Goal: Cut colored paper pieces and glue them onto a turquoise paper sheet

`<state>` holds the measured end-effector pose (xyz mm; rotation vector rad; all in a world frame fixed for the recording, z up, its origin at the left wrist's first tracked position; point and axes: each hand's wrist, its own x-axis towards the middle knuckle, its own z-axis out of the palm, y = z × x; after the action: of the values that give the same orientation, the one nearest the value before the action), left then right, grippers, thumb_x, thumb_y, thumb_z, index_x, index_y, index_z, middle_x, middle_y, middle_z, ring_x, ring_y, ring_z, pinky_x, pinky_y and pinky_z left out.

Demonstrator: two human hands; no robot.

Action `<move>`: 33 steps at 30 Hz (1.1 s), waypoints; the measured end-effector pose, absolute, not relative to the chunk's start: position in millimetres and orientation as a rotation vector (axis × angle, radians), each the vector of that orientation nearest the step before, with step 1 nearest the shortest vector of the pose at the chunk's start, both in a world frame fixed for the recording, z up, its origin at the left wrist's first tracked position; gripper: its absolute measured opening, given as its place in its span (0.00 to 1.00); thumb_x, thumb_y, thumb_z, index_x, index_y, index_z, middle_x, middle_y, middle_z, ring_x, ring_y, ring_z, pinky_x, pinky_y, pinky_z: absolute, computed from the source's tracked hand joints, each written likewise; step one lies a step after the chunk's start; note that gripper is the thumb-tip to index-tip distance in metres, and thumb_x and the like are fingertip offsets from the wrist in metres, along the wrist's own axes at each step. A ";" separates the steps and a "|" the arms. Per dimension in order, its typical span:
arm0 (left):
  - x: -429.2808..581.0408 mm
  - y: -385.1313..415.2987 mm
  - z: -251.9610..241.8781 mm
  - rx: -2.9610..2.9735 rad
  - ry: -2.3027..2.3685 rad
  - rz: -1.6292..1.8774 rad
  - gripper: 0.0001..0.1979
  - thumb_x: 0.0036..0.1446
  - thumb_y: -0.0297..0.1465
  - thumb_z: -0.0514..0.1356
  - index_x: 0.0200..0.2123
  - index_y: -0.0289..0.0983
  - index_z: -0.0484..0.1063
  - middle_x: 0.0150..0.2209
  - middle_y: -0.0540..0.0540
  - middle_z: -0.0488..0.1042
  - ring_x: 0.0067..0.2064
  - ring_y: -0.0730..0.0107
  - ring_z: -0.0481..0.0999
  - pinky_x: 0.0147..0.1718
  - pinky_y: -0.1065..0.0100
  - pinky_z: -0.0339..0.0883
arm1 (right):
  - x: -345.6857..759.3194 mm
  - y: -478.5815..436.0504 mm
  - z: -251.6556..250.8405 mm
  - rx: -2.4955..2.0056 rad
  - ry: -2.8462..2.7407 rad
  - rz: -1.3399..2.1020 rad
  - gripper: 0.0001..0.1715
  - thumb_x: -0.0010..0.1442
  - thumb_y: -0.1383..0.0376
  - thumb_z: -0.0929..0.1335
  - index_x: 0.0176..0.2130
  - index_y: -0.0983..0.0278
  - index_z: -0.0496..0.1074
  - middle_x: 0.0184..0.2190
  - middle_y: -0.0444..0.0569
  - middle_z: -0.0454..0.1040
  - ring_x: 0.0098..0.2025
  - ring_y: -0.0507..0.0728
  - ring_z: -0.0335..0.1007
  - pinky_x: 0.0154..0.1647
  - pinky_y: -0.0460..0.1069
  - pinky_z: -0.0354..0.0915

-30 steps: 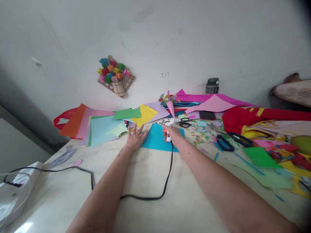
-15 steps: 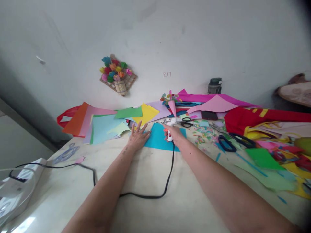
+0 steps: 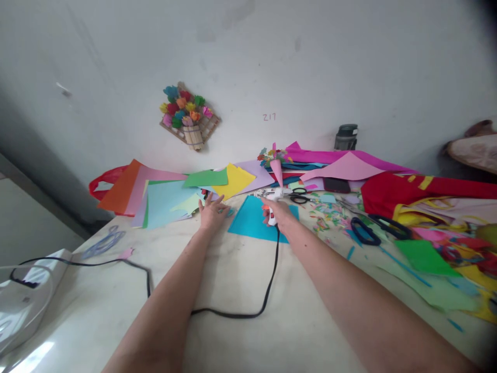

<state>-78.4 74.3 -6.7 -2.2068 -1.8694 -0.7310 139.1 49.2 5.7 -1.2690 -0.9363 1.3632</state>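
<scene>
My right hand [image 3: 282, 215] is wrapped round the handle of a white glue gun [image 3: 272, 216], its nozzle end over the far edge of a blue paper sheet [image 3: 248, 220]. A black cord runs down from the grip. Left of the sheet, my left hand [image 3: 213, 213] is off the paper, low over the table with fingers apart. A small bluish scrap [image 3: 230, 212] shows by its fingertips; whether they touch it I cannot tell. Just beyond the left hand lie a pale green paper [image 3: 190, 204] and a yellow sheet [image 3: 235, 181].
Scissors [image 3: 298, 196] lie beyond the glue gun, larger scissors [image 3: 367, 231] to the right. Paper scraps [image 3: 330, 210] litter the right side. A pink paper cone with flowers [image 3: 276, 171] is at the back. A power strip [image 3: 37, 290] sits at left; the cord [image 3: 233, 314] crosses in front.
My left hand has lifted off the blue sheet's left edge and shifted slightly left and away, its fingers bending. The right hand stays in place with the glue gun.
</scene>
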 end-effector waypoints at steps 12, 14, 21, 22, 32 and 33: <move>-71.9 59.9 -2.8 -2.422 -1.353 -0.445 0.19 0.58 0.44 0.46 0.44 0.49 0.72 0.58 0.54 0.60 0.64 0.51 0.39 0.57 0.41 0.21 | 139.6 48.8 6.6 -1.274 -0.926 1.358 0.15 0.50 0.56 0.67 0.25 0.67 0.67 0.12 0.42 0.65 0.11 0.51 0.63 0.07 0.45 0.56; -73.7 54.1 0.4 -2.422 -1.248 -0.454 0.19 0.58 0.43 0.47 0.43 0.48 0.74 0.57 0.54 0.62 0.64 0.53 0.40 0.58 0.43 0.20 | 139.4 49.1 6.3 -1.277 -0.930 1.360 0.15 0.50 0.57 0.67 0.25 0.67 0.67 0.12 0.42 0.65 0.11 0.51 0.62 0.07 0.45 0.56; -68.2 41.2 6.3 -2.458 -1.120 -0.420 0.18 0.57 0.43 0.48 0.39 0.45 0.75 0.53 0.52 0.68 0.63 0.55 0.44 0.58 0.43 0.21 | 139.3 48.5 6.1 -1.283 -0.936 1.361 0.15 0.50 0.56 0.67 0.25 0.66 0.66 0.12 0.42 0.65 0.11 0.51 0.63 0.08 0.45 0.57; -66.8 40.7 6.2 -2.464 -1.117 -0.408 0.18 0.57 0.43 0.48 0.39 0.46 0.75 0.53 0.52 0.68 0.63 0.55 0.45 0.58 0.43 0.21 | 139.3 48.4 6.2 -1.282 -0.936 1.362 0.15 0.50 0.56 0.67 0.25 0.66 0.66 0.12 0.41 0.65 0.11 0.51 0.62 0.08 0.45 0.57; -64.6 40.4 6.1 -2.488 -1.099 -0.410 0.17 0.58 0.41 0.47 0.39 0.47 0.75 0.52 0.54 0.68 0.62 0.59 0.50 0.60 0.47 0.25 | 138.2 48.1 6.0 -1.273 -0.933 1.360 0.15 0.51 0.57 0.67 0.25 0.67 0.66 0.12 0.42 0.65 0.11 0.51 0.62 0.07 0.45 0.56; -66.4 41.1 4.3 -2.467 -1.140 -0.436 0.18 0.59 0.41 0.47 0.41 0.47 0.74 0.52 0.55 0.68 0.62 0.60 0.50 0.60 0.47 0.26 | 138.2 48.3 5.9 -1.273 -0.935 1.360 0.15 0.51 0.57 0.67 0.25 0.67 0.66 0.12 0.42 0.65 0.11 0.51 0.62 0.07 0.45 0.56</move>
<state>-66.4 41.1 4.3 -2.4673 -1.1403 -0.4356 138.2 48.3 5.9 -1.2726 -0.9349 1.3604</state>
